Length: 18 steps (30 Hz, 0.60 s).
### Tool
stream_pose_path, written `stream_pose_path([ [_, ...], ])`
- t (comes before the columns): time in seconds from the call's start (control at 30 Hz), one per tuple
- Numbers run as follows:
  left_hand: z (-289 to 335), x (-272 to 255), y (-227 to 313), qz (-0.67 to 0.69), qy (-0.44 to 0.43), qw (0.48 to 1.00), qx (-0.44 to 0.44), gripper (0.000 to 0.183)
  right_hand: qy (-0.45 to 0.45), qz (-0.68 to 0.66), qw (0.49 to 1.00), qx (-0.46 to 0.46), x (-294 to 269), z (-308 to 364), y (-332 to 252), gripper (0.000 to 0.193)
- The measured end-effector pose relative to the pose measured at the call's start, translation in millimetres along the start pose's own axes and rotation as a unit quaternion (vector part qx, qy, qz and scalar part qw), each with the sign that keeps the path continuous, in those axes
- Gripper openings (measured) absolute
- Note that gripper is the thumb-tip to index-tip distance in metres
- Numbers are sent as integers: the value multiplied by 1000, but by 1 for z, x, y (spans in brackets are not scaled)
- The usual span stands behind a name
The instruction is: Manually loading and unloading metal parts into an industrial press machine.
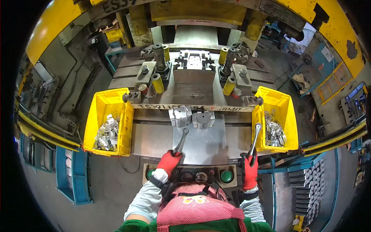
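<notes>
My left hand (169,162), in a red glove, is closed round the lower end of a ring-ended metal hand tool (181,141), whose head lies over the shiny metal sheet (205,145). My right hand (250,170), gloved in red too, grips a second ring-ended metal hand tool (255,140). That tool points up beside the right yellow bin (289,116), its head overlapping the bin's near wall in view. Beyond the left tool stand two stacks of flat metal parts, a left stack (180,116) and a right stack (203,120), against the die's front edge.
Ahead is a press die (193,87) with yellow posts, a bright shaped metal piece (194,60) at its back. A left yellow bin (91,127) and the right one hold small metal pieces. A green button (227,176) sits below the table edge; a blue rack (65,174) stands left.
</notes>
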State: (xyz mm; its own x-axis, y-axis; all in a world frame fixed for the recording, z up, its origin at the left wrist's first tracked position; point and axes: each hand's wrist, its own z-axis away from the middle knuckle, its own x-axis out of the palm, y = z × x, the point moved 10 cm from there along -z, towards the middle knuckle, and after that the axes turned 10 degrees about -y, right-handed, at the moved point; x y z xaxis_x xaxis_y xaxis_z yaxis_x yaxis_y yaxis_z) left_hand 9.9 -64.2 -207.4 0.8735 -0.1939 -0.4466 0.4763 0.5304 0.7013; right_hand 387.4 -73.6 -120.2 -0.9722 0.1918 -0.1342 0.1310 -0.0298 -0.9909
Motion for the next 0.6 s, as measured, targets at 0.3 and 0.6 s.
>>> stream_pose_path([
  [0.3, -14, 14, 46, -145, 42, 988, 35, 44, 46, 91, 995, -1, -19, 8, 14, 49],
  [0.6, -14, 18, 48, -156, 53, 985, 45, 43, -14, -35, 999, 6, 4, 0, 24, 55],
])
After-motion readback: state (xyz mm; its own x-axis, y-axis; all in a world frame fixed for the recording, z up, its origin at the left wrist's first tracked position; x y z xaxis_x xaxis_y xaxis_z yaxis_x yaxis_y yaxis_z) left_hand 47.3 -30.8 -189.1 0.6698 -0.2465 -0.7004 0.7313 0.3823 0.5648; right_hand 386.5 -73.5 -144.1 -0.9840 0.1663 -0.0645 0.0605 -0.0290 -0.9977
